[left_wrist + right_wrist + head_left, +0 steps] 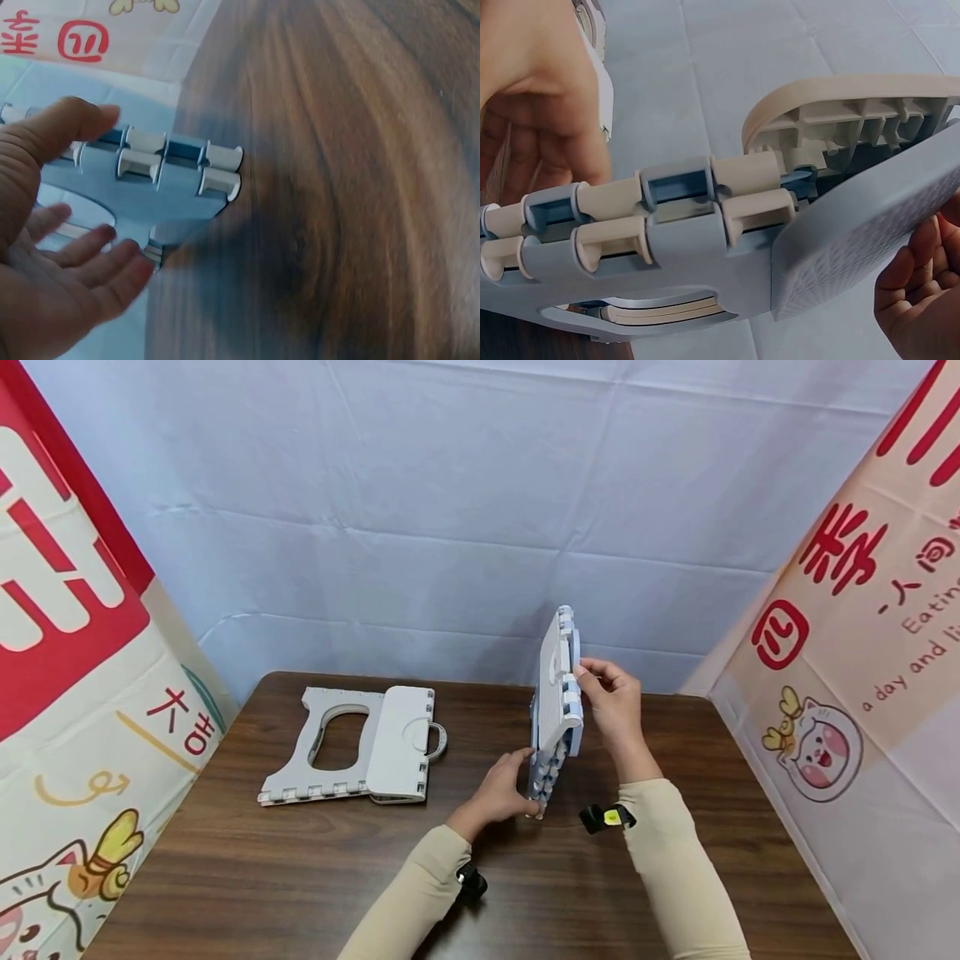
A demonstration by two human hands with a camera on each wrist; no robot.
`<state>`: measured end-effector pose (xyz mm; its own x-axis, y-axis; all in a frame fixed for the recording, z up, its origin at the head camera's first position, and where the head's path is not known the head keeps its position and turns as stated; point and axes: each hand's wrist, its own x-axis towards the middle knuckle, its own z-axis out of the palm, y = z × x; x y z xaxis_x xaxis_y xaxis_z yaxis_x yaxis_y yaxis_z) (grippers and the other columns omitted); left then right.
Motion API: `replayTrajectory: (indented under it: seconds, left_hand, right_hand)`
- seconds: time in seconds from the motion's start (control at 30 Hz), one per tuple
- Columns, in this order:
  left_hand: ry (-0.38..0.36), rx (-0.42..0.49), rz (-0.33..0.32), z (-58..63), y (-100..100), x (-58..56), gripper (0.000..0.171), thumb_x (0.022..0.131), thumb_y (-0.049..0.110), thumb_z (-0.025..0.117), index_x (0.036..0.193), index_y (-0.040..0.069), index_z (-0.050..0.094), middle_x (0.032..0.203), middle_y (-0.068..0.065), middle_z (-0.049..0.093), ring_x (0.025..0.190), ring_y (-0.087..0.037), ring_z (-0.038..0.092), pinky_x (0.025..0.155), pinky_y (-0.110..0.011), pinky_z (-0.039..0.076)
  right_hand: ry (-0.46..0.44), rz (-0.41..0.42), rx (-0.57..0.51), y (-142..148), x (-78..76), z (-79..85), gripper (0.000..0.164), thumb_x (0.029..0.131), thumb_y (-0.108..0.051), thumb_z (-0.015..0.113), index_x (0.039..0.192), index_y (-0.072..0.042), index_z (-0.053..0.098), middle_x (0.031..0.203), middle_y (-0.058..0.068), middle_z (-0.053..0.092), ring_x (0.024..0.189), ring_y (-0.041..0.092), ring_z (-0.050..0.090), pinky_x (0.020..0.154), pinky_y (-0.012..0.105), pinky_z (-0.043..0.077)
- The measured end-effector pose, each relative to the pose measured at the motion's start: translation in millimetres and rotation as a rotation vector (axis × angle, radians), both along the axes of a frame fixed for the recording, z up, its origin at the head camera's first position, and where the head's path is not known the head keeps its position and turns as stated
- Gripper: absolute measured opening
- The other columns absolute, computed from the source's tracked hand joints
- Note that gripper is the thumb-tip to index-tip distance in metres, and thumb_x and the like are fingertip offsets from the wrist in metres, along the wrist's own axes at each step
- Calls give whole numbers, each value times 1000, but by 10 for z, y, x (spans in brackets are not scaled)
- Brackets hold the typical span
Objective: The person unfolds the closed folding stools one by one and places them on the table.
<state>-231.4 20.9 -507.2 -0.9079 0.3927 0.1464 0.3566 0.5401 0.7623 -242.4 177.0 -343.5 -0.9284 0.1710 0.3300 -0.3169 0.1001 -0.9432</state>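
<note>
Upright on the table (322, 868), right of its middle and close to its back edge, a partly folded blue-and-white stool (555, 693) stands between the person's two hands. High on its right side, the right hand (617, 703) pinches the edge of the upper part between thumb and fingers. Low on the near left side, the left hand (495, 789) is spread wide, thumb and fingers well apart around the hinged edge, its fingers loosely extended rather than wrapped tight. From the right wrist, the stool's two top panels show parted, the pale one's ribbed underside facing the blue one. Well to the left, a white folding stool (395, 735) lies flat on the table, its loop handle (443, 739) pointing right. A pale cloth (450, 527) hangs behind.
</note>
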Motion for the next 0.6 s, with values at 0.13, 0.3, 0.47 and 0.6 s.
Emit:
replayTrajectory:
  seconds: [0.13, 0.3, 0.47, 0.6]
  left_hand:
    - [41, 61, -55, 14, -49, -27, 84, 66, 21, 84, 138, 8, 42, 123, -15, 50, 110, -28, 50, 91, -34, 41]
    - [53, 127, -101, 37, -83, -25, 81, 68, 20, 83, 138, 8, 42, 125, -12, 49, 114, -30, 48, 92, -37, 41]
    - [46, 234, -131, 50, -75, -55, 77, 69, 14, 82, 135, 6, 44, 125, -7, 53, 113, -29, 52, 92, -40, 42]
    - [21, 329, -150, 57, -61, -93, 71, 70, 8, 80, 133, 4, 47, 120, -10, 57, 108, -30, 56, 90, -45, 43]
  right_hand:
    - [-2, -1, 8, 6, -3, -5, 25, 90, -4, 59, 108, 15, 60, 86, 2, 60, 68, 9, 54, 61, 21, 49]
    - [-1, -1, 8, 9, -2, -27, 25, 91, -4, 59, 108, 14, 60, 84, 1, 60, 66, 9, 53, 60, 22, 49]
    - [6, -5, 5, 7, -11, -37, 25, 90, -3, 59, 107, 15, 60, 83, 0, 59, 66, 8, 53, 60, 22, 49]
    - [23, -1, -1, 1, -23, -40, 24, 90, -2, 59, 107, 16, 60, 83, 1, 60, 65, 8, 53, 58, 20, 48]
